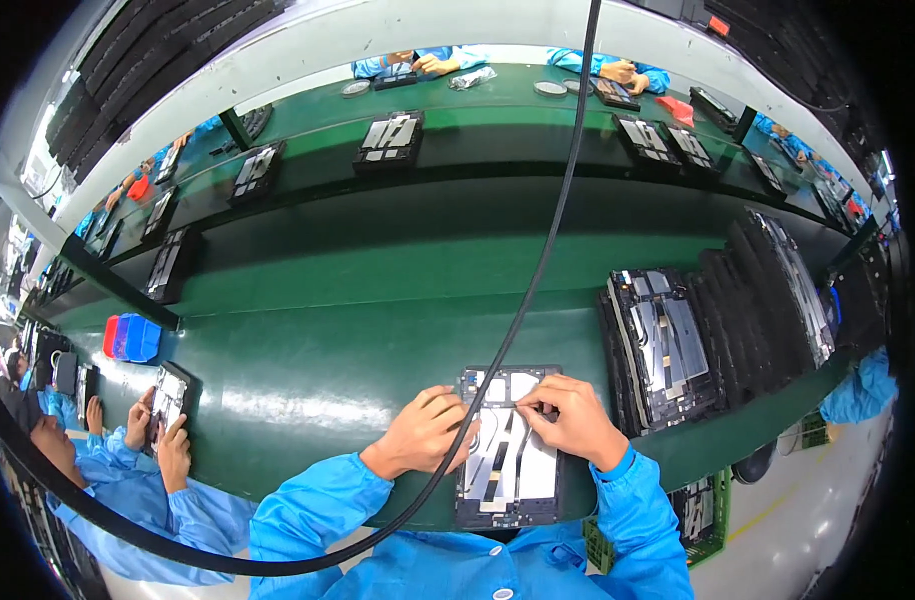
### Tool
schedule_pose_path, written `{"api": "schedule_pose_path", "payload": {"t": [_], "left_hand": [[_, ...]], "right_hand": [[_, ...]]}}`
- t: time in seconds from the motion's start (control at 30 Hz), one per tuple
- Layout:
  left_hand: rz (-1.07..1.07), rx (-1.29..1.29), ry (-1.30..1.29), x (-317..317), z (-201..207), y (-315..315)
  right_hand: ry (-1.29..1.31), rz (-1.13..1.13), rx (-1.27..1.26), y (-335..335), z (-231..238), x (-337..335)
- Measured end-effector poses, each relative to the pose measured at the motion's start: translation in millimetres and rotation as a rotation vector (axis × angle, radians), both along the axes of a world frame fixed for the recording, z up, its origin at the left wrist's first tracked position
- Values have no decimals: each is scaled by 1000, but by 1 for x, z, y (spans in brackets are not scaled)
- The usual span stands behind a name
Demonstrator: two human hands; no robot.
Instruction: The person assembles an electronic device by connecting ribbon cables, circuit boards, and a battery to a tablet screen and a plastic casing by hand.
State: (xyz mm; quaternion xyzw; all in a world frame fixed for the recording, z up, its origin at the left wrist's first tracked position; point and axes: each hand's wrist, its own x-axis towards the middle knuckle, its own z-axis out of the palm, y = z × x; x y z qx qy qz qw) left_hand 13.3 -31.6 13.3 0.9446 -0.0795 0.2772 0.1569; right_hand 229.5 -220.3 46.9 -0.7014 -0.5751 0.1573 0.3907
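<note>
At the lower middle of the frame an open tablet chassis [508,450] lies flat on the green table [328,350], close to its near edge. The left hand [423,432] rests curled on the chassis's left rim; the right hand [575,418] pinches something small at its upper part, too small to identify. The chassis looks thin, stiff and fragile inside, best held by its rims. A stack of similar chassis [668,345] crowds the right; bare table lies to the left. A black cable [538,260] hangs across.
</note>
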Motion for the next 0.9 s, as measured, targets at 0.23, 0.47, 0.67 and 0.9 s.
{"api": "schedule_pose_path", "payload": {"t": [0.23, 0.47, 0.67, 0.9], "left_hand": [[-126, -91, 127, 19, 8, -9], [-252, -193, 245, 16, 15, -36], [-273, -308, 237, 22, 10, -50], [-98, -230, 171, 35, 10, -62]], "right_hand": [[212, -165, -25, -15, -6, 6], [473, -272, -149, -31, -15, 13], [519, -250, -127, -45, -30, 23], [645, -162, -55, -40, -29, 18]]}}
